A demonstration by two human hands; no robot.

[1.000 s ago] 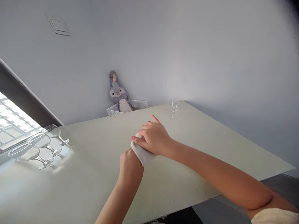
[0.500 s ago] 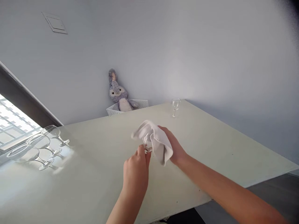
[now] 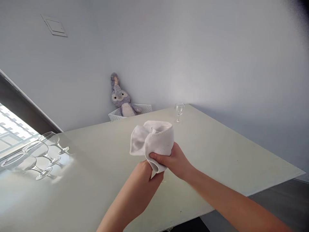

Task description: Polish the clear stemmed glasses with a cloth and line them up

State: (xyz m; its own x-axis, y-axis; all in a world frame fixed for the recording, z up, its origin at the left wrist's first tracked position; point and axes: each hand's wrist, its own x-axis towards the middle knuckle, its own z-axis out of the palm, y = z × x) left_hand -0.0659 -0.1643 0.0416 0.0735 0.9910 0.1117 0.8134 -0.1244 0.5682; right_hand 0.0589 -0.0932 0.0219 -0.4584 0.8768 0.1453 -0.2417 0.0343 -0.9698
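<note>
A white cloth (image 3: pixel 154 140) is bunched around a small clear glass (image 3: pixel 154 130), of which only the rim shows at the top. My right hand (image 3: pixel 175 161) is closed on the cloth from the right and below. My left hand (image 3: pixel 147 170) is tucked under the bundle; its fingers are hidden by the cloth, and I take it to be on the glass's stem. Both are held above the pale table (image 3: pixel 217 148).
Three wide stemmed glasses (image 3: pixel 36 154) stand in a row at the table's left by the window. A small stemmed glass (image 3: pixel 179 111) stands at the far edge. A grey plush toy (image 3: pixel 120 96) sits in a white basket (image 3: pixel 142 109) behind the table.
The cloth-wrapped glass has risen from near the table. My right hand has moved from the top of the cloth to its underside, and the cloth now covers the bowl.
</note>
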